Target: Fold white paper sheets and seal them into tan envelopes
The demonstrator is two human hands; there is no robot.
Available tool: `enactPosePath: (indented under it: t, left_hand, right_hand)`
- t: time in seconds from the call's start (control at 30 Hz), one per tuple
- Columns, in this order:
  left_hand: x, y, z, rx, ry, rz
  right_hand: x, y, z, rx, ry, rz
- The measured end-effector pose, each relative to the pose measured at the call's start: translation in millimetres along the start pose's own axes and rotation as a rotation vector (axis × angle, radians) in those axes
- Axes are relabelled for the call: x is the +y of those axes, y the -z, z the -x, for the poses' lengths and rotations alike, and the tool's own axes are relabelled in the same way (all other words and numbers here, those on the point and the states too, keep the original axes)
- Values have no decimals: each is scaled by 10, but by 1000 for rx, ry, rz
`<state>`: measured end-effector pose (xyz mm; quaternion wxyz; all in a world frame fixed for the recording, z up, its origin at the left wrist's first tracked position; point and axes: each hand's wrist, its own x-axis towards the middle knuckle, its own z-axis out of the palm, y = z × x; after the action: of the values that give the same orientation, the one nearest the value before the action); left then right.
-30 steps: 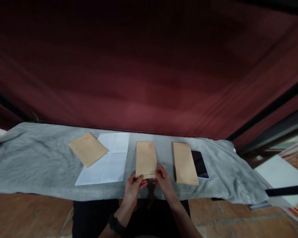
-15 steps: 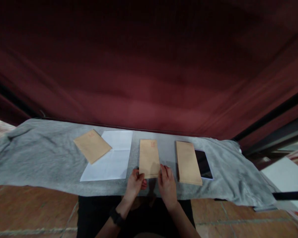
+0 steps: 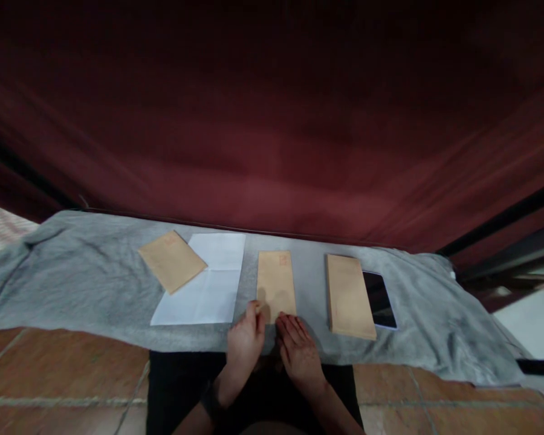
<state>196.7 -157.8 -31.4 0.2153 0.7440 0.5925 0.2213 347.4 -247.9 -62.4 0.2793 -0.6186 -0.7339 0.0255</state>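
A brown envelope (image 3: 275, 281) with a small red mark lies flat in front of me on grey cloth. My left hand (image 3: 246, 338) is at its near left corner, fingers curled; whether they grip the paper is hidden. My right hand (image 3: 298, 347) lies palm down on the envelope's near edge, fingers stretched out. To the left, another brown envelope (image 3: 172, 261) rests askew over large white paper sheets (image 3: 213, 290) with a crease. A stack of brown envelopes (image 3: 350, 296) is on the right.
A dark-screened tablet or phone (image 3: 379, 300) sits partly under the stack's right side. Grey cloth (image 3: 90, 278) covers the long narrow surface. A dark red curtain (image 3: 272, 151) hangs behind it. Tiled floor (image 3: 63, 374) shows below.
My right hand has moved from the envelope's right edge onto its near edge and flattened. My left hand has turned, its fingers now higher at the left corner. The view has shifted slightly.
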Motion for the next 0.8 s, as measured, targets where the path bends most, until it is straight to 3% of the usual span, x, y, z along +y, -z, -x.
enactPosePath:
  t: [0.1,0.17,0.3,0.5,0.63,0.8]
  left_hand:
    - [132,-198,-225,-47,-427,-55]
    - [191,-358,-450,-73,-543,-179]
    - [219,-576,-877,-86,-554,-298]
    - [279,-648,-1267,-151,-549,-330]
    - [282,-650,-1360,-174,-562,-309]
    - [221,-588,-1300,-208,-614,-292]
  right_hand:
    - [-19,-51,20,36,-37,-6]
    - [-29,-69,31,53,-62,1]
    - [-33,-41,23,-19,-82,13]
    - [-28,19,-22,-35,-97,-22]
    - [-11,37,-33,-60,-86,-48]
    - [16,8,-24,-44,-69,-37]
